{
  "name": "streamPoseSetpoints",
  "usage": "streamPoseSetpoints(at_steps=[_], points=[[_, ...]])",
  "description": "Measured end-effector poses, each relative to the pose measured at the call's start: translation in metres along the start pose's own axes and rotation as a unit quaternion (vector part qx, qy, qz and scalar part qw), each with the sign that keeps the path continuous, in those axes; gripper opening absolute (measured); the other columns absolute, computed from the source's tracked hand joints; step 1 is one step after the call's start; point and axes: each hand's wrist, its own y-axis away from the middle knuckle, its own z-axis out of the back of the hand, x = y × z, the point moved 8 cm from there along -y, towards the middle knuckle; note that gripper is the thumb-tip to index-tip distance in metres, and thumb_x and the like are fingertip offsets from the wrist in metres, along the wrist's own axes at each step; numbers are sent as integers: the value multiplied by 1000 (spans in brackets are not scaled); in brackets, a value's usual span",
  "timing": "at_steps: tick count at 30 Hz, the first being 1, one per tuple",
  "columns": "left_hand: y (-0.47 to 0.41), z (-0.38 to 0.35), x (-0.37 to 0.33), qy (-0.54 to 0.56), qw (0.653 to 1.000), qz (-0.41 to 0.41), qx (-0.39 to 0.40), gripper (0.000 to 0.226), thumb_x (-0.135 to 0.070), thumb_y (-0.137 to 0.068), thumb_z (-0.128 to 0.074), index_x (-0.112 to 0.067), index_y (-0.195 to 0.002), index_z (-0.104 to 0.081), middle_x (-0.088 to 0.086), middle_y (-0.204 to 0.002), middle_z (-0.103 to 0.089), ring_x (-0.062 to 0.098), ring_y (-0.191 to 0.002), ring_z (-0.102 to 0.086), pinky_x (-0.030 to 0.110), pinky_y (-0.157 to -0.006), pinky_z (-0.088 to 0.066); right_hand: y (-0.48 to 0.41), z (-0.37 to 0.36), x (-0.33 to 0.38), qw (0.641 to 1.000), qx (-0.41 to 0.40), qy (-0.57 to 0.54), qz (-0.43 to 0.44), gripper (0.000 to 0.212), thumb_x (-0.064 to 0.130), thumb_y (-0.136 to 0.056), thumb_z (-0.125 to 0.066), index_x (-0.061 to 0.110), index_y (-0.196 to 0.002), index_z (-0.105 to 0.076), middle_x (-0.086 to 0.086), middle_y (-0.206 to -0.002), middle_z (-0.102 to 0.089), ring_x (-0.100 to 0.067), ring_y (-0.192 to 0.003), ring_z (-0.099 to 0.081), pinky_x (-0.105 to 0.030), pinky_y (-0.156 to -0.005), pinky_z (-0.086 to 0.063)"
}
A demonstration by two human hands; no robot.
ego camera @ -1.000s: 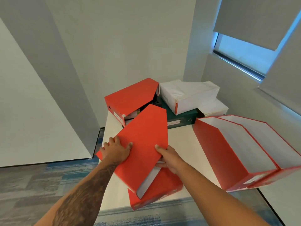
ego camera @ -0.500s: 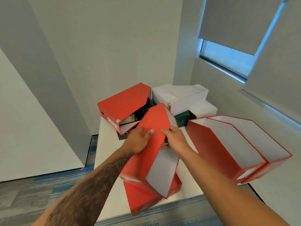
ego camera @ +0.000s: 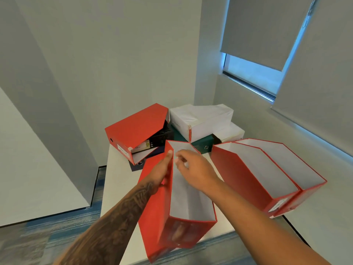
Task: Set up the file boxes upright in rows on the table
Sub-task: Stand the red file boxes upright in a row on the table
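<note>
- Red card outside and white inside, the held file box point(ego camera: 156, 222) is hanging between the two forearms over the near edge of the table point(ego camera: 118, 180). Its open side is facing the camera and its lower end is blurring.
- White labels are showing on the near ends of the pair of file boxes point(ego camera: 246, 175), which are standing upright and touching on the right. Another is showing on the lying file box point(ego camera: 137, 127) at the back left. None is coming through sharp enough to read.
- Left hand point(ego camera: 159, 175) is gripping the left wall of the held file box, thumb lying up at the rim.
- Right hand point(ego camera: 198, 169) is reaching over the opening with fingers bent. Whether they are holding anything cannot be told.
</note>
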Motion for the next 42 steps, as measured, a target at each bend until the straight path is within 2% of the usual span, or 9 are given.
streamPoseSetpoints(at_steps=[3,5,7,12,19,21,24,35,42], points=[[4,4,5,20,1000,23,0,55,-81,-84,-41,-37,-101,-68,-14,-99,-68,16,-104,-60,48,-104,-42,12,26,-19,995,-79,17,-51,46,29,-96,-62,18,-140,-51,0,-140,-54,-21,-129,-49,-34,-105,-43],[8,1,6,14,999,29,24,64,-87,-76,-43,-39,-113,-63,-11,-114,-65,20,-116,-56,55,-110,-37,22,9,-45,967,36,-119,-223,49,28,-101,-57,20,-146,-42,3,-142,-52,-23,-128,-52,-35,-105,-43],[7,-5,5,-3,998,24,50,83,-93,-66,-47,-43,-132,-56,-11,-130,-62,20,-124,-54,56,-108,-38,30,-6,-50,931,128,-187,-286,37,29,-105,-48,21,-141,-47,-1,-138,-58,-23,-116,-57,-42,-105,-48],[4,-23,-6,-11,999,14,39,86,-91,-64,-55,-43,-135,-56,-9,-133,-63,22,-121,-58,54,-101,-44,23,15,-53,948,129,-154,-246,23,25,-106,-43,23,-126,-55,1,-119,-59,-20,-106,-56,-39,-100,-47],[-3,-81,-28,-28,999,-10,39,61,-76,-82,-48,-38,-127,-61,-9,-122,-66,17,-104,-63,32,-63,-48,18,65,-111,966,91,-30,-238,36,26,-102,-40,24,-132,-60,-2,-129,-65,-23,-110,-61,-36,-94,-49],[-8,-95,-32,-39,998,-34,21,52,-66,-91,-47,-30,-124,-65,-6,-117,-68,18,-100,-64,34,-66,-53,19,76,-121,968,87,-24,-235,39,25,-104,-38,24,-140,-54,-2,-137,-61,-26,-121,-58,-32,-96,-43],[-19,-111,-36,-66,995,-71,-23,49,-57,-94,-47,-21,-117,-71,-3,-114,-71,20,-105,-65,42,-94,-53,20,84,-133,968,97,-34,-229,40,22,-108,-37,18,-146,-50,-5,-141,-56,-27,-130,-52,-25,-95,-34],[-64,-148,-26,-74,990,-51,-112,35,-25,-99,-40,-6,-84,-65,9,-81,-69,23,-70,-63,37,-68,-53,-9,75,-213,965,130,67,-217,36,30,-102,-38,18,-128,-60,-9,-127,-63,-30,-112,-58,-45,-99,-51],[-96,-164,8,-183,973,-27,-136,37,-33,-104,-36,-9,-101,-64,11,-102,-70,29,-91,-66,39,-83,-55,-5,43,-262,968,140,24,-208,44,29,-103,-50,22,-147,-49,-1,-154,-39,-26,-137,-48,-41,-110,-45]])
